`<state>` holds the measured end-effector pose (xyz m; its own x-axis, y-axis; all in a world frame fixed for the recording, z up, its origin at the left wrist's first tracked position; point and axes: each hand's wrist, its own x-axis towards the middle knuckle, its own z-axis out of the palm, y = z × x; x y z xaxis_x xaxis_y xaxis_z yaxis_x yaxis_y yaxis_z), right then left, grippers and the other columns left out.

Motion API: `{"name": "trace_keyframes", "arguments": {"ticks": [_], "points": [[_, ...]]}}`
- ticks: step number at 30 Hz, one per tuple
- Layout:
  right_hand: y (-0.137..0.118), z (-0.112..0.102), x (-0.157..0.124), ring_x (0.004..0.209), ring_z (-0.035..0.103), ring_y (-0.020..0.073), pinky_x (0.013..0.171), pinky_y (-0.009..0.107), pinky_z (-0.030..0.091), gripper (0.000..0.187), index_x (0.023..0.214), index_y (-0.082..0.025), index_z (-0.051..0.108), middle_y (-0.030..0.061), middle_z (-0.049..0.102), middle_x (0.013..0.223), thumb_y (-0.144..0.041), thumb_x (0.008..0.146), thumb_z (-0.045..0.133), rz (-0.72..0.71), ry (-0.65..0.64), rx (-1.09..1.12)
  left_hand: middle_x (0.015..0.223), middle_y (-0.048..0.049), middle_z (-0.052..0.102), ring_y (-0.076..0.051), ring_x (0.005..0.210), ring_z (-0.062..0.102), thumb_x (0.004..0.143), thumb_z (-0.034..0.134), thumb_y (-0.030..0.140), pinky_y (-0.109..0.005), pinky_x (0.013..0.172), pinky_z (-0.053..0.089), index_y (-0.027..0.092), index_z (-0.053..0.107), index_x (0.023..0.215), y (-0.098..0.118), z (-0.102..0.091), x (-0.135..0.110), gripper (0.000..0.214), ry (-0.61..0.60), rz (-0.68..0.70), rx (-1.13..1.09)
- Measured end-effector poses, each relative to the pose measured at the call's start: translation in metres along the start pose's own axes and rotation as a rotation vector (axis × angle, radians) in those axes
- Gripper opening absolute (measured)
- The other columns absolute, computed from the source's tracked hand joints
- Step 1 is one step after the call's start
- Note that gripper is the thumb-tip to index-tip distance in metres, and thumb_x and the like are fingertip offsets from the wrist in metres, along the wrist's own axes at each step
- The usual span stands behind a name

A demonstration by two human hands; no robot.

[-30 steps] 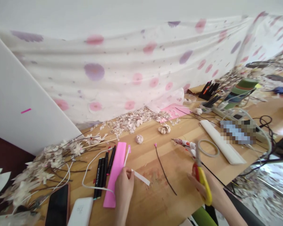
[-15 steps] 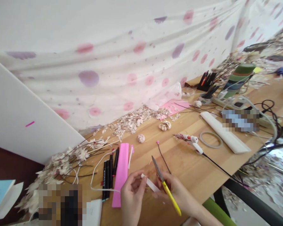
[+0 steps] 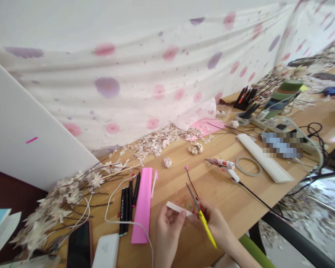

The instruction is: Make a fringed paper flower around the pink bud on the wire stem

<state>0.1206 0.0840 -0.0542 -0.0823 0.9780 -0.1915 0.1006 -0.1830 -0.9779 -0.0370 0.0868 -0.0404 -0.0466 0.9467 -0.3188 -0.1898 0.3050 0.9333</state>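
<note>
Here's where we're at on our wooden tabletop (image 3: 234, 197): our left hand (image 3: 167, 234) is pinching a narrow white paper strip (image 3: 177, 208), with the fingers (image 3: 170, 216) clenched on it, and the strip sticks out sideways toward our right hand (image 3: 217, 229). That hand has its fingers (image 3: 207, 215) wrapped around a pair of yellow-handled scissors (image 3: 202, 221), with the slim metal blades (image 3: 192, 195) pointing up and away from us. The strip's end sits right by the blades, but we can't really tell from this angle if it's between them. Both hands are near the front edge of the tabletop. Just left of them lies a long bright pink paper strip (image 3: 142, 206), beside a row of black markers (image 3: 125, 210) and a white cable (image 3: 114, 219). A thin dark wire stem with a pink tip (image 3: 191, 179) lies just above the blades. Further right there's a white mini glue gun with a black cord (image 3: 231, 175), and along the back runs a drift of cream paper petals (image 3: 156, 143). Cream paper flowers on dark stems (image 3: 72, 190) are heaped at the left.
</note>
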Motion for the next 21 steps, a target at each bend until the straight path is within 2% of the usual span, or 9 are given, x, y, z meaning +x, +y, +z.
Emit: {"name": "trace_keyframes", "arguments": {"ticks": [3, 5, 7, 9, 11, 13, 16, 18, 21], "points": [[-0.004, 0.009, 0.005, 0.058, 0.043, 0.0145, 0.055, 0.027, 0.036, 0.056, 0.075, -0.024, 0.044, -0.005, 0.044, 0.066, -0.073, 0.077, 0.071, -0.005, -0.012, 0.016, 0.076, -0.0101, 0.079, -0.023, 0.073, 0.075, 0.068, 0.086, 0.06, -0.032, 0.071, 0.061, 0.015, 0.075, 0.079, -0.001, 0.006, -0.003, 0.048, -0.004, -0.025, -0.041], [-0.007, 0.008, 0.005, 0.058, 0.046, 0.0151, 0.055, 0.028, 0.039, 0.058, 0.078, -0.023, 0.048, -0.0033, 0.048, 0.068, -0.079, 0.079, 0.066, -0.016, -0.032, 0.001, 0.079, -0.009, 0.079, -0.022, 0.079, 0.076, 0.071, 0.085, 0.058, -0.03, 0.077, 0.059, 0.015, 0.076, 0.079, 0.003, 0.004, -0.003, 0.044, 0.047, -0.012, -0.06], [-0.009, 0.002, 0.001, 0.062, 0.051, 0.0182, 0.058, 0.031, 0.046, 0.069, 0.085, -0.022, 0.056, 0.0014, 0.056, 0.075, -0.09, 0.078, 0.055, -0.044, -0.068, -0.025, 0.082, -0.0083, 0.08, -0.022, 0.082, 0.076, 0.071, 0.084, 0.059, -0.03, 0.081, 0.059, 0.016, 0.077, 0.082, 0.01, -0.001, -0.002, 0.044, 0.101, 0.009, -0.075], [-0.011, -0.008, -0.008, 0.076, 0.06, 0.0259, 0.071, 0.04, 0.054, 0.082, 0.097, -0.02, 0.063, 0.0094, 0.064, 0.089, -0.098, 0.075, 0.044, -0.078, -0.107, -0.061, 0.083, -0.0081, 0.08, -0.022, 0.081, 0.075, 0.071, 0.084, 0.06, -0.031, 0.081, 0.06, 0.017, 0.077, 0.083, 0.019, -0.007, 0.0, 0.045, 0.146, 0.037, -0.087], [-0.01, -0.02, -0.017, 0.098, 0.063, 0.0354, 0.09, 0.05, 0.053, 0.089, 0.114, -0.019, 0.066, 0.0171, 0.068, 0.106, -0.096, 0.079, 0.039, -0.1, -0.169, -0.151, 0.081, -0.0073, 0.08, -0.021, 0.079, 0.075, 0.072, 0.084, 0.059, -0.03, 0.08, 0.06, 0.017, 0.077, 0.083, 0.029, -0.011, 0.001, 0.044, 0.187, 0.074, -0.093], [-0.006, -0.028, -0.026, 0.114, 0.061, 0.0412, 0.1, 0.057, 0.049, 0.091, 0.133, -0.018, 0.061, 0.0221, 0.067, 0.121, -0.092, 0.084, 0.04, -0.097, -0.241, -0.292, 0.079, -0.006, 0.08, -0.02, 0.076, 0.075, 0.072, 0.084, 0.058, -0.028, 0.076, 0.06, 0.018, 0.076, 0.083, 0.039, -0.011, 0.001, 0.042, 0.218, 0.108, -0.095], [-0.004, -0.03, -0.033, 0.12, 0.059, 0.0462, 0.101, 0.061, 0.048, 0.108, 0.153, -0.011, 0.043, 0.0292, 0.059, 0.138, -0.092, 0.082, 0.043, -0.082, -0.283, -0.435, 0.073, -0.0044, 0.078, -0.019, 0.066, 0.073, 0.072, 0.084, 0.057, -0.028, 0.066, 0.061, 0.018, 0.075, 0.082, 0.048, -0.007, 0.0, 0.041, 0.239, 0.139, -0.09], [-0.006, -0.027, -0.033, 0.116, 0.061, 0.0471, 0.099, 0.062, 0.049, 0.118, 0.155, -0.005, 0.038, 0.0325, 0.058, 0.137, -0.096, 0.079, 0.04, -0.08, -0.299, -0.461, 0.069, -0.0032, 0.075, -0.019, 0.061, 0.071, 0.073, 0.084, 0.056, -0.027, 0.059, 0.06, 0.018, 0.074, 0.081, 0.05, -0.004, -0.001, 0.04, 0.248, 0.161, -0.078], [-0.014, -0.022, -0.03, 0.109, 0.064, 0.0448, 0.096, 0.059, 0.052, 0.122, 0.152, -0.005, 0.043, 0.0315, 0.062, 0.129, -0.1, 0.076, 0.033, -0.092, -0.315, -0.459, 0.07, -0.0034, 0.074, -0.019, 0.063, 0.072, 0.078, 0.08, 0.056, -0.025, 0.058, 0.06, 0.018, 0.073, 0.082, 0.046, 0.0, -0.001, 0.039, 0.235, 0.185, -0.07]]}}
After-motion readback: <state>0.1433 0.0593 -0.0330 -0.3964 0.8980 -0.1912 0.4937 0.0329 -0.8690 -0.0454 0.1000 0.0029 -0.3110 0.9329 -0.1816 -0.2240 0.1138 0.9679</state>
